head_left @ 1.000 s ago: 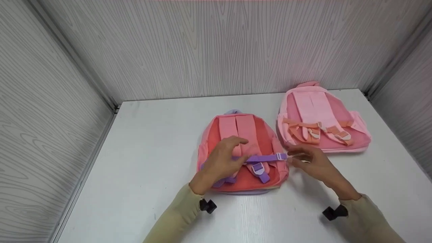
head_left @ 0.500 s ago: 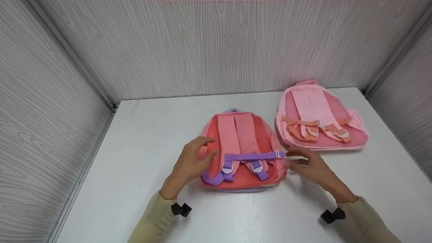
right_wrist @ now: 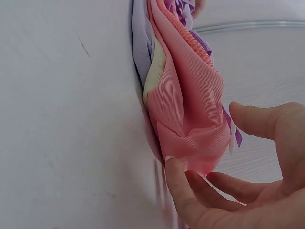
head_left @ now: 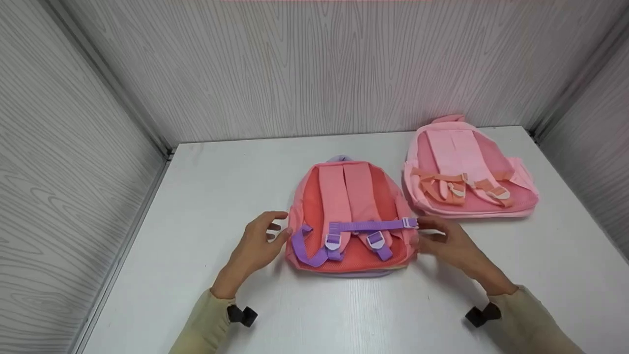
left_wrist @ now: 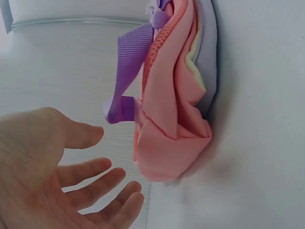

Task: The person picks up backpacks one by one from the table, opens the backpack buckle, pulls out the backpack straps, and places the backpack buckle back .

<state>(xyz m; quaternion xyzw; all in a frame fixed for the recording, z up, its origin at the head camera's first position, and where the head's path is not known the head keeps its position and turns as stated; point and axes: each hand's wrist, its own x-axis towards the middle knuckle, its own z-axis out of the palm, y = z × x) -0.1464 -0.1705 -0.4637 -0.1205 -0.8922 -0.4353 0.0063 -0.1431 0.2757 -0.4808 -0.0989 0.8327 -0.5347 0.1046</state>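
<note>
A coral-pink backpack [head_left: 360, 191] lies back side up on the white table, its two shoulder straps facing me. A purple webbing strap [head_left: 371, 226] runs across it to a white buckle [head_left: 410, 223] at the right side. Beside the left side is my left hand [head_left: 255, 248], fingers loosely bent; the left wrist view shows a gap between it and the fabric. My right hand [head_left: 454, 246] is at the right side pocket. In the right wrist view, its fingertips [right_wrist: 174, 164] touch the pocket's lower side while the thumb stands apart.
A lighter pink backpack [head_left: 496, 152] with orange webbing lies behind and to the right, near the back wall [head_left: 314, 69]. Grey wood-grain walls enclose the table [head_left: 221, 187] at the back and both sides.
My left hand has moved left, off the purple strap to beside the backpack's left side. The strap's left part and both lower buckles now show. The right hand has barely moved.
</note>
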